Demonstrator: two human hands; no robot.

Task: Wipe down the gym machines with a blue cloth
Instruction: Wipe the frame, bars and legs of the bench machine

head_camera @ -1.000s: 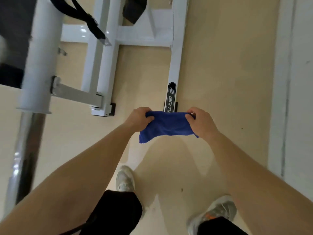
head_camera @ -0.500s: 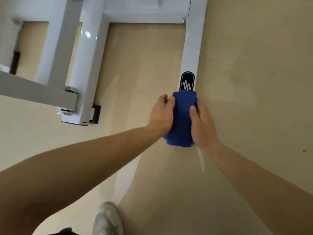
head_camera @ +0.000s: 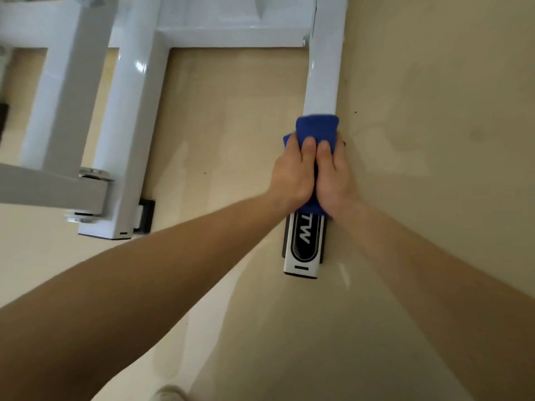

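Because it is draped over the top of the rail and down both flanks, the soft, folded blue cloth (head_camera: 317,127) can rub three faces at once, a sensible way to clean a box section. It sits on the glossy white square-section metal floor rail (head_camera: 324,68) of the gym machine, just beyond the rail's black oval logo label (head_camera: 304,241), which shows bare near the end cap.

Both hands clamp it there side by side, touching each other: the left hand (head_camera: 291,178) on the rail's left half, the right hand (head_camera: 337,180) on its right. Each lays one digit forward along the top of the cloth and bends the rest down over the sides, mostly out of sight. Neither grasp holds anything but cloth and rail. I judge the two-handed hold gives pressure and stops the fabric bunching on a lengthwise stroke.

Outward lie the white cross-member (head_camera: 231,36), a second parallel white rail (head_camera: 130,125), a grey arm with a chrome pivot (head_camera: 92,180) — and the beige floor (head_camera: 434,212).
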